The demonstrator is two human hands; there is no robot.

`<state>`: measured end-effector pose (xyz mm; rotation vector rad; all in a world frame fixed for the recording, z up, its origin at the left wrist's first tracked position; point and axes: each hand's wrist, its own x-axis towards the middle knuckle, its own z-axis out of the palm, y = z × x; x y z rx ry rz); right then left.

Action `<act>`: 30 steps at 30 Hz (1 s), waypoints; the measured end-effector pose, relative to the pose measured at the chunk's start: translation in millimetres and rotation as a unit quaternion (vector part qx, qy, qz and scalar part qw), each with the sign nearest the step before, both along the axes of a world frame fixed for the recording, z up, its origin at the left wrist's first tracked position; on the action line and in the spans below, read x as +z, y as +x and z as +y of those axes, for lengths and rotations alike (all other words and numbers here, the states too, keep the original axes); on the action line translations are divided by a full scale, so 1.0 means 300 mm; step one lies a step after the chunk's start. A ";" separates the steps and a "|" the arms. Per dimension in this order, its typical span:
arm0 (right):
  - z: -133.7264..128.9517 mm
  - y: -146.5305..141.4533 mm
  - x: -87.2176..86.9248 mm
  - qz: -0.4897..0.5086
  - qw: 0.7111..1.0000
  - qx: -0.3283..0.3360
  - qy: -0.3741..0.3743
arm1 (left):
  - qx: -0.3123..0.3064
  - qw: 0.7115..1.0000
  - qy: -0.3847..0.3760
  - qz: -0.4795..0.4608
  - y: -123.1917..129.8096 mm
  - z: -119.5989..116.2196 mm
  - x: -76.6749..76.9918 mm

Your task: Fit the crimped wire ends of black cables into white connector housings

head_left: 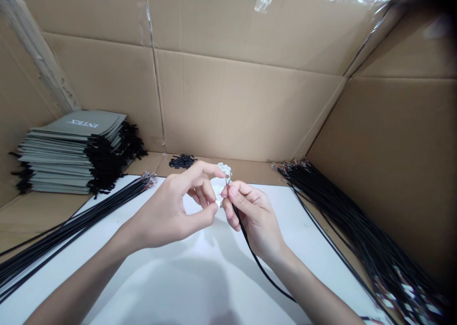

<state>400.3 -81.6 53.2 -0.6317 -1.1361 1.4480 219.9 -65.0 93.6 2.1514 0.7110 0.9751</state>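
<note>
My right hand (253, 215) pinches a black cable (246, 237) close to its stripped end, where thin coloured wires (227, 184) stick up past the fingertips. My left hand (178, 203) is just to the left. Its index finger reaches out by the wire tips, while the thumb and a curled finger come together at a small white piece (218, 203), which looks like a connector. Behind the hands sits a white dish (216, 184), partly hidden by the fingers. A heap of small white connectors (224, 168) lies beyond it.
Black cables with bared ends lie in a bundle (107, 198) at left and a larger bundle (342, 225) at right. Short black tubes (182, 161) are piled at the back. Grey sleeves marked INTEX (57, 158) are stacked at left. Cardboard walls (235, 106) surround the white table surface (171, 277).
</note>
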 end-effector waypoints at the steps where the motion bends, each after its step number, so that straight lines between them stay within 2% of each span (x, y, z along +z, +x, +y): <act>1: 0.000 0.000 -0.001 0.003 1.000 0.003 0.001 | -0.001 1.000 0.002 -0.001 0.000 0.001 -0.001; 6: -0.001 0.003 -0.005 0.013 1.000 0.015 0.002 | -0.007 1.000 -0.014 -0.004 -0.002 0.004 -0.010; 18: -0.004 0.001 -0.001 0.021 0.999 0.024 0.006 | -0.035 0.984 -0.161 -0.062 -0.006 0.027 -0.001; 22: -0.006 0.002 0.002 0.027 0.999 0.020 0.007 | -0.025 0.986 -0.150 -0.072 0.000 0.027 -0.009; 30: -0.008 0.004 0.003 0.027 0.999 0.020 0.001 | -0.017 0.996 -0.077 -0.047 0.001 0.004 -0.016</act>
